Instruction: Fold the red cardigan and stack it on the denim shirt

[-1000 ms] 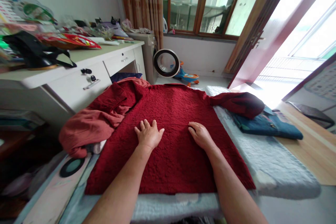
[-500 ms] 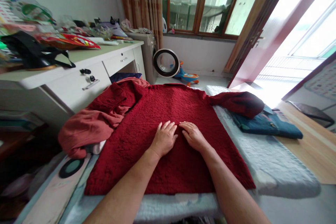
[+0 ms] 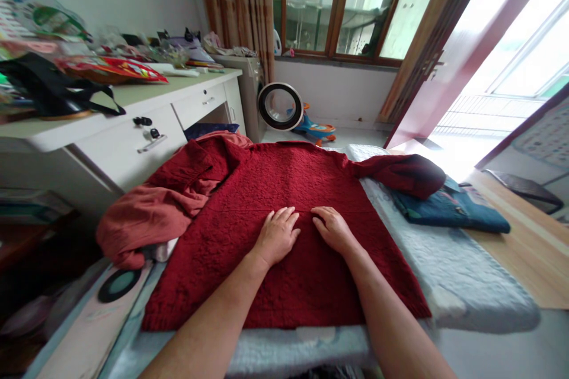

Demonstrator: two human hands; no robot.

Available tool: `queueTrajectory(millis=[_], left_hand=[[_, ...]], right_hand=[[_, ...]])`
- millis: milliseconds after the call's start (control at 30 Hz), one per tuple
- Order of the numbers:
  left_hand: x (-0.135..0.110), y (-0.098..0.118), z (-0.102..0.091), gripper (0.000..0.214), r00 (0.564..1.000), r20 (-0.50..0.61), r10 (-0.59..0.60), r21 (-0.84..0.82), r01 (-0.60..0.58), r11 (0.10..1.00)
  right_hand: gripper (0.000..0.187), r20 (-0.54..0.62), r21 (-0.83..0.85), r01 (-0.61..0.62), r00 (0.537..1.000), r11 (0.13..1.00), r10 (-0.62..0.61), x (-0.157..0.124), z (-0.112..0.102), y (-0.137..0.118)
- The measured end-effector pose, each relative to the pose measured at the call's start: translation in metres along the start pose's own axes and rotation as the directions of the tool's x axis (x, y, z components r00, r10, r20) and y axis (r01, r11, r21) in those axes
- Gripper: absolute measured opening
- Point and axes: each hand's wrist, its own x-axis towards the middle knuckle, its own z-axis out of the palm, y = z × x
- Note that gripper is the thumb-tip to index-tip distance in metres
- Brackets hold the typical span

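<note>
A dark red textured sweater lies spread flat before me, its hem towards me and its collar at the far end. My left hand rests flat on the middle of it, fingers stretched out. Beside it, a small gap away, my right hand lies palm down on the same cloth with its fingers extended. One sleeve reaches out to the right over folded blue jeans. The other sleeve lies to the left, on a heap of salmon-pink clothing.
Under the sweater is a pale blue quilted cover. A white desk piled with items, including a red packet, stands at the left. A long pale box lies near left. Beyond are a round-framed fan and an open door.
My right hand has slid slightly to the right across the sweater, widening the gap between my hands. My left hand stays nearly in place. The view has shifted very slightly.
</note>
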Motion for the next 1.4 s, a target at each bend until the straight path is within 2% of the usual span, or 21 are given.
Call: queueTrajectory(millis=[300,500,667,767,1000,1133,1400], left_hand=[[-0.001,0.0,-0.001,0.043,1.0,0.003,-0.005,-0.01,0.005,1.0],[-0.001,0.0,-0.003,0.044,1.0,0.014,-0.015,-0.023,0.015,1.0],[-0.001,0.0,-0.003,0.044,1.0,0.019,-0.017,-0.025,0.017,1.0],[-0.001,0.0,-0.003,0.044,1.0,0.013,-0.013,-0.02,0.013,1.0],[-0.001,-0.001,0.0,0.044,1.0,0.01,-0.001,-0.004,0.001,1.0],[-0.001,-0.002,0.001,0.044,1.0,0.008,0.0,0.001,0.0,1.0],[-0.001,0.0,-0.002,0.043,1.0,0.01,-0.003,-0.002,0.003,1.0]], right_hand=[[0.021,-0.059,-0.045,-0.082,0.995,0.996,0.08,-0.002,-0.008,0.008],[0.021,-0.113,-0.107,-0.133,0.986,0.985,0.121,-0.003,-0.006,0.019],[0.02,-0.131,-0.114,-0.157,0.981,0.981,0.142,-0.003,-0.005,0.019],[0.022,-0.112,-0.083,-0.133,0.986,0.988,0.123,-0.002,-0.004,0.013],[0.033,0.016,0.016,0.054,0.998,0.998,-0.054,-0.001,0.009,-0.001],[0.03,0.04,0.025,0.048,0.998,0.999,-0.049,0.0,0.009,-0.003],[0.026,0.005,0.023,-0.015,1.0,1.0,0.015,0.0,0.001,0.002]])
